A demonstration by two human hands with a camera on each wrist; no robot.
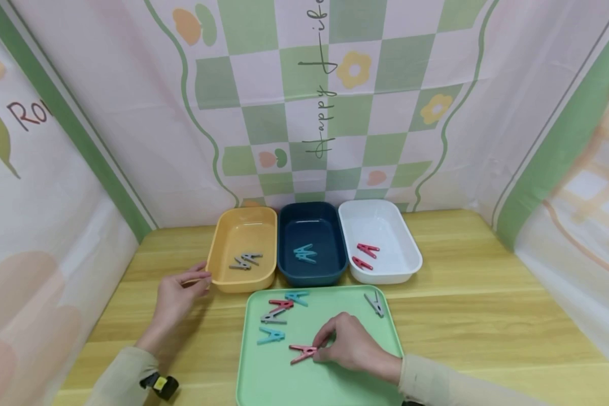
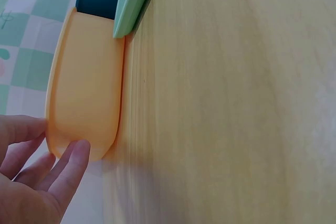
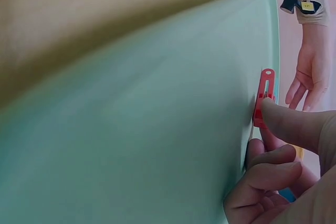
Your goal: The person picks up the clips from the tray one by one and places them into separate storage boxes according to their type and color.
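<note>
My right hand (image 1: 352,344) pinches a red clothespin (image 1: 303,353) on the green tray (image 1: 264,383). My left hand (image 1: 177,293), fingers relaxed, touches the yellow bin (image 1: 218,265) just behind that tray.

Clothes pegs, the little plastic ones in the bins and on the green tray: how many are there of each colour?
Grey plastic clothes pegs: 4, two in the yellow bin, two on the green tray.
Teal plastic clothes pegs: 4, two in the dark blue bin, two on the tray.
Red plastic clothes pegs: 4, two in the white bin, two on the tray.
Total: 12
</note>
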